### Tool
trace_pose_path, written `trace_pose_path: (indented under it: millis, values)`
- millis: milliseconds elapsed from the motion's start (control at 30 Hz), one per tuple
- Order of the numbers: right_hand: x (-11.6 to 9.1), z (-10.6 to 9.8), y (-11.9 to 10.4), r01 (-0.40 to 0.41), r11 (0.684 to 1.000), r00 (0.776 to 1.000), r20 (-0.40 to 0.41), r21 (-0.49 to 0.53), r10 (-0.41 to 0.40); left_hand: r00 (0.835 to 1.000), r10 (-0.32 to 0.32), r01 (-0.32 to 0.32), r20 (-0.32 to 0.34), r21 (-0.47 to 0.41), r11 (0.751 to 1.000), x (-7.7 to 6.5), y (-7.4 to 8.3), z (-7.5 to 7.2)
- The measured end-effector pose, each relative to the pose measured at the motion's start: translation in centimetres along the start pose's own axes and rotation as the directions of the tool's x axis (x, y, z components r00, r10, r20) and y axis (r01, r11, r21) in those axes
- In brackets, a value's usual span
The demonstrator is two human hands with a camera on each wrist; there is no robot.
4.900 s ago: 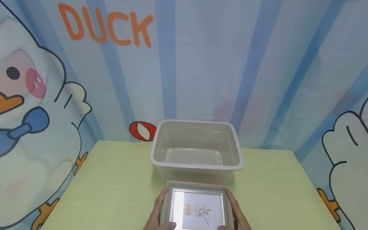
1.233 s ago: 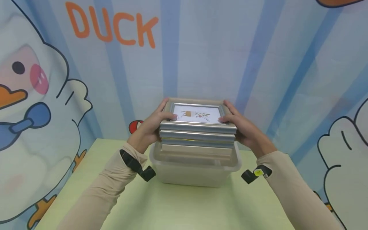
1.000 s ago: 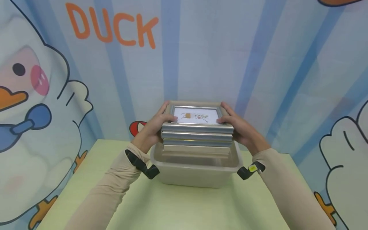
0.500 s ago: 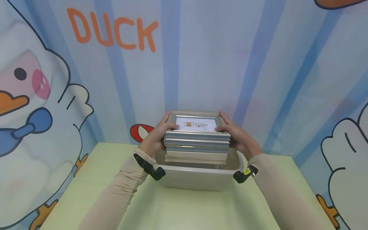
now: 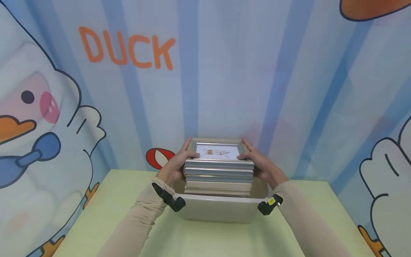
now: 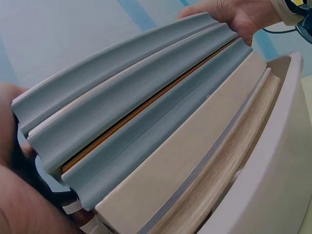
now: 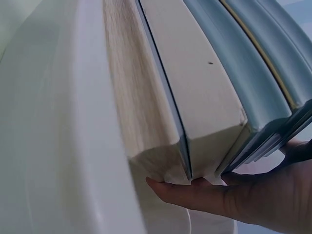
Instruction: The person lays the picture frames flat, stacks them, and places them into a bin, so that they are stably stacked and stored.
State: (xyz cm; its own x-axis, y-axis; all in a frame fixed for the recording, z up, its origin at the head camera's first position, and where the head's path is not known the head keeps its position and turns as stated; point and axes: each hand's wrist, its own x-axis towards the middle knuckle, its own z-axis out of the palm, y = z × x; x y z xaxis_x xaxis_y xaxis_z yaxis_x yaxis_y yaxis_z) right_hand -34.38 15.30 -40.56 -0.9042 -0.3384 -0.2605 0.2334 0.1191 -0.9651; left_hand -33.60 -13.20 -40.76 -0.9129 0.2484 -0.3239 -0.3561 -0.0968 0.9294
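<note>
A stack of several picture frames point(image 5: 219, 177) is held between my two hands, partly down inside a beige plastic bin point(image 5: 221, 210). The top frame has a silver edge and a print point(image 5: 216, 152) of a plant. My left hand point(image 5: 176, 163) grips the stack's left side, thumb over the top frame. On the opposite side my right hand point(image 5: 260, 164) grips it likewise. In the left wrist view, silver-blue mouldings point(image 6: 131, 83) lie above a cream frame point(image 6: 190, 141) and a wood-grain one point(image 6: 229, 161). The right wrist view shows fingers point(image 7: 195, 195) under the lower frames.
The bin stands on a pale yellow-green table point(image 5: 208, 242), close to a striped duck-print backdrop point(image 5: 224, 71). Small black cameras point(image 5: 173, 200) are strapped to both wrists, near the bin's front rim.
The stack was in front of the bin, then rose over it in both hands. Over the last second it has come down into the bin. Both hands keep their hold.
</note>
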Motion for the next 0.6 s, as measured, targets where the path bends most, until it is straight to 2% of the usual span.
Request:
trace_pose_path:
  millis: [267, 400, 600]
  values:
    - [0.6, -0.1, 1.2, -0.011, 0.999, 1.000, -0.012, 0.043, 0.012, 0.999, -0.023, 0.024, -0.024, 0.017, 1.000, 1.1, -0.9, -0.1]
    - [0.9, 0.0, 1.6, -0.015, 0.998, 1.000, -0.006, 0.059, 0.015, 0.998, -0.032, 0.032, -0.056, 0.004, 0.999, 1.3, -1.3, -0.2]
    - [1.4, 0.0, 1.8, -0.022, 0.998, 0.999, -0.021, 0.064, 0.024, 0.997, -0.030, 0.029, -0.065, -0.012, 1.000, 1.7, -1.4, -0.4]
